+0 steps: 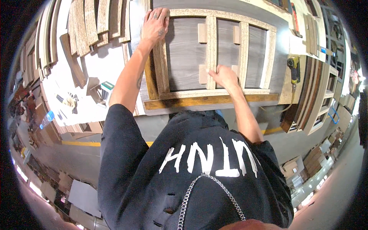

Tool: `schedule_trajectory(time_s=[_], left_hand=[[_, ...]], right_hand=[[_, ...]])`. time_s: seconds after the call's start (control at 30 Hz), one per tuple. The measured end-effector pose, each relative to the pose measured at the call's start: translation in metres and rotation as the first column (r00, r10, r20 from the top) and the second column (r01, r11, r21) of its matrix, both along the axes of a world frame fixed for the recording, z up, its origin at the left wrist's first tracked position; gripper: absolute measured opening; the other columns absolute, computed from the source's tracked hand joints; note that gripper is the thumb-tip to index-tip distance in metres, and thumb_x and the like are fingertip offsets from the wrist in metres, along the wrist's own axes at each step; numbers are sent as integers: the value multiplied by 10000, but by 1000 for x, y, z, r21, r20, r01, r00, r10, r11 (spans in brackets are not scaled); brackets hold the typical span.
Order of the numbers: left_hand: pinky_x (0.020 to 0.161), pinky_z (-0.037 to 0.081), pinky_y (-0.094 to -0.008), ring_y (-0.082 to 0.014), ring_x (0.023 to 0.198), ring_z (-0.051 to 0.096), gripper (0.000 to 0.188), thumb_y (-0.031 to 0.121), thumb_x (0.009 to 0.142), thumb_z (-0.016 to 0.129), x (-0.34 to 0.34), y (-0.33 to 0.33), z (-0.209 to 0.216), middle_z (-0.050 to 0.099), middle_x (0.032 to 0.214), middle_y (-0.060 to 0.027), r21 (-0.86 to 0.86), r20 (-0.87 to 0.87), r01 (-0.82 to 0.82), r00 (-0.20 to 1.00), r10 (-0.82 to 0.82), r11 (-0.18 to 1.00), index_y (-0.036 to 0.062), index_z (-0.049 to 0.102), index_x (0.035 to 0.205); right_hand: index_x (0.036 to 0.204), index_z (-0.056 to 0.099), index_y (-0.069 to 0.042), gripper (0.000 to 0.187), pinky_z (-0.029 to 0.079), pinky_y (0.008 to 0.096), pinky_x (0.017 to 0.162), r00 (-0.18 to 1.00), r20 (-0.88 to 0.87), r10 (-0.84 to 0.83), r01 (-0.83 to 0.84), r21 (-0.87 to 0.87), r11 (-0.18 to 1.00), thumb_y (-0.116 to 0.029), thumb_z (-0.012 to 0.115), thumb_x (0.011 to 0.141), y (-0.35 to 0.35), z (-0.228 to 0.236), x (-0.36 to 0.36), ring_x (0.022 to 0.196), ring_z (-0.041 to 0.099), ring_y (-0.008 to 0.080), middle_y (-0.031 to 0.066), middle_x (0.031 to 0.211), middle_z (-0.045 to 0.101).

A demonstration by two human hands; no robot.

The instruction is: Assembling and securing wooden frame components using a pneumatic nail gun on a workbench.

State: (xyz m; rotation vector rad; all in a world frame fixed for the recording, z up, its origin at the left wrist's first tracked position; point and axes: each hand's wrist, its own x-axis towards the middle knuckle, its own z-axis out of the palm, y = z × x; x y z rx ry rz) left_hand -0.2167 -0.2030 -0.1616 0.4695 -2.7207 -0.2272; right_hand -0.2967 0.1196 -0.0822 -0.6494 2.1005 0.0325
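A wooden frame (165,73) with crosswise slats lies on a grey wood-grain panel (188,50) on the bench in front of me. My left hand (156,25) curls its fingers over the frame's far left corner. My right hand (226,78) is closed, its fingertips against the middle slat (211,46) near a small wood block (202,73); whatever sits between those fingers is hidden. Other small blocks (202,33) stand against the slats. A dark-stained brown strip (211,101) runs along the panel's near edge, and another edges its left side.
Curved wood strips (88,27) are stacked at the left. A yellow-black power tool (294,71) with a hose lies right of the panel, near stacked boards (304,92). A green-and-white box (106,90) sits at the near left; a plastic bottle (47,119) is farther left.
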Motion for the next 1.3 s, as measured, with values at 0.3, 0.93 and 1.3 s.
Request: schedule_trajectory(time_s=[0.3,0.93,1.3], left_hand=[[1125,331,-473,-335,1261,489,378,173,978,522,-9,5,13,551,1298,-149,84,63,20,998,-25,996,69,462,1336],[1162,189,-584,-265,1399,388,419,337,1041,413,-8,6,14,504,1422,-74,-9,217,-67,974,67,998,148,437,1414],[1147,145,-673,-268,1484,259,543,478,1040,339,-26,18,40,363,1566,-43,60,573,-288,794,203,956,181,356,1494]], right_hand=[[1062,544,52,570,516,444,568,942,-305,-140,14,-382,924,-469,693,885,-28,-24,-22,682,666,325,200,745,645],[1194,610,37,482,507,448,901,688,-386,-615,332,-586,739,-372,617,938,117,-21,-105,1017,639,373,233,1131,652],[1335,540,7,546,508,425,864,930,-41,-364,279,-566,776,-372,596,946,108,-23,-101,996,618,346,169,1168,570]])
